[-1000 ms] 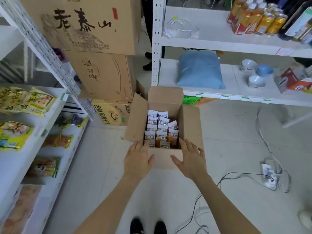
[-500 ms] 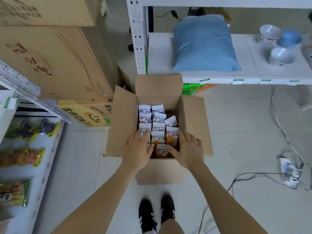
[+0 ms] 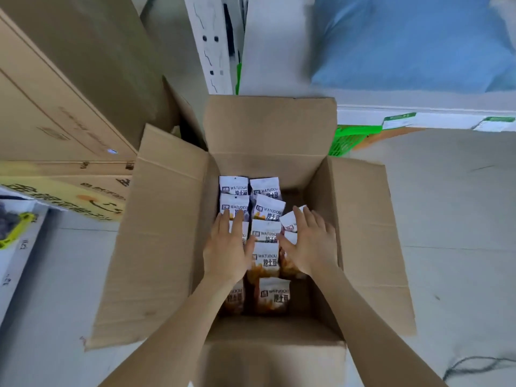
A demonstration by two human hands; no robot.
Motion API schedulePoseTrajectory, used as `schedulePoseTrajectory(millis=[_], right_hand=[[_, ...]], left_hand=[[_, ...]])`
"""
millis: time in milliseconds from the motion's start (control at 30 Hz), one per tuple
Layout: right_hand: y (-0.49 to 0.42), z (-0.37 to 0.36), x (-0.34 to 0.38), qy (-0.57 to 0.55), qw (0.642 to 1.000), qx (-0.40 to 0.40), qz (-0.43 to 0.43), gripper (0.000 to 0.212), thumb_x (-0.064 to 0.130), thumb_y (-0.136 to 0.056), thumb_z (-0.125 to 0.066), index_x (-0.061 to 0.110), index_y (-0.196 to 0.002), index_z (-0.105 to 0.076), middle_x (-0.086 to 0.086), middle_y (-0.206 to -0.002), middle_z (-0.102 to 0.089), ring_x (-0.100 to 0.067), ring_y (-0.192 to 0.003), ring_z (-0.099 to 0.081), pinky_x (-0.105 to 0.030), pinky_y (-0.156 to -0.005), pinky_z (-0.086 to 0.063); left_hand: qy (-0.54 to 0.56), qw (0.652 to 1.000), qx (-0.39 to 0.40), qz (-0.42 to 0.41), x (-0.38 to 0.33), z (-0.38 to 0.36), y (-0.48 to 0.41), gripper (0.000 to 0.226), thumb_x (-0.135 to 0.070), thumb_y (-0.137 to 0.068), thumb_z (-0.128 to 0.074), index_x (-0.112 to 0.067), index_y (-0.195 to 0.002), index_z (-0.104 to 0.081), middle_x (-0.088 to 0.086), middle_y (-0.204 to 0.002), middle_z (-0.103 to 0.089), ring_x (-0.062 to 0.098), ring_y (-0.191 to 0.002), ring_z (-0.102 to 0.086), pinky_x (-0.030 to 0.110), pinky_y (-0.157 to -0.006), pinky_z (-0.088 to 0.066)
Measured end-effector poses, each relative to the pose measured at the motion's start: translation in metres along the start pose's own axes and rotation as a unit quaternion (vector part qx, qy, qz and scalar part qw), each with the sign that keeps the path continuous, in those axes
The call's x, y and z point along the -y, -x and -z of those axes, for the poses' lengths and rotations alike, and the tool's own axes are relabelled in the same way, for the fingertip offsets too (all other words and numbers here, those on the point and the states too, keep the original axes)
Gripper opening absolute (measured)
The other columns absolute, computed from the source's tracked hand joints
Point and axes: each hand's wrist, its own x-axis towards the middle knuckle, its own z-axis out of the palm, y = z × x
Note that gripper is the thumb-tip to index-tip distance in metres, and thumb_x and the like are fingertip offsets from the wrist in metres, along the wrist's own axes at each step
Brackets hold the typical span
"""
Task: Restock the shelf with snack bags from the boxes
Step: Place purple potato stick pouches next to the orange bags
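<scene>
An open cardboard box (image 3: 167, 233) stands on the floor with its flaps spread out. Inside lie several white-and-orange snack bags (image 3: 266, 210) in rows. Both my hands are down inside the box. My left hand (image 3: 227, 248) lies flat on the left row of bags, fingers straight. My right hand (image 3: 310, 244) rests with spread fingers on the bags at the right, which are partly hidden under it. Neither hand grips a bag.
Tall stacked cardboard boxes (image 3: 69, 93) stand at the left, with a yellow-printed box (image 3: 69, 199) below them. A white shelf (image 3: 418, 107) with a blue cushion-like bag (image 3: 413, 43) is behind the box. A shelf edge (image 3: 16, 233) shows at far left. A green crate (image 3: 351, 138) sits under the rear shelf.
The view has dropped closer over the box. Both hands have moved from the box's near edge down inside it and lie on the bags.
</scene>
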Motion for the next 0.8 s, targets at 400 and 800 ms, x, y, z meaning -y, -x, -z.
schedulePoseTrajectory(millis=[400, 800], right_hand=[[-0.131, -0.128, -0.022, -0.005, 1.0, 0.007, 0.002, 0.078, 0.066, -0.091, -0.035, 0.019, -0.152, -0.023, -0.007, -0.156, -0.03, -0.025, -0.143, -0.027, -0.046, -0.11, -0.028], [-0.223, -0.175, -0.023, -0.275, 0.95, 0.087, -0.119, 0.066, 0.071, -0.082, -0.052, 0.017, -0.119, -0.049, -0.006, -0.114, -0.064, -0.028, -0.103, -0.061, -0.047, -0.086, -0.052]], left_hand=[[0.074, 0.996, -0.028, 0.046, 0.052, -0.131, -0.131, 0.067, -0.04, -0.096, -0.049, -0.012, -0.151, -0.023, 0.017, -0.153, -0.027, 0.033, -0.14, -0.026, 0.044, -0.108, -0.038], [0.212, 0.945, -0.073, 0.238, 0.063, -0.173, -0.213, 0.069, -0.043, -0.092, -0.058, -0.001, -0.14, -0.033, 0.018, -0.137, -0.048, 0.036, -0.123, -0.048, 0.043, -0.091, -0.042]])
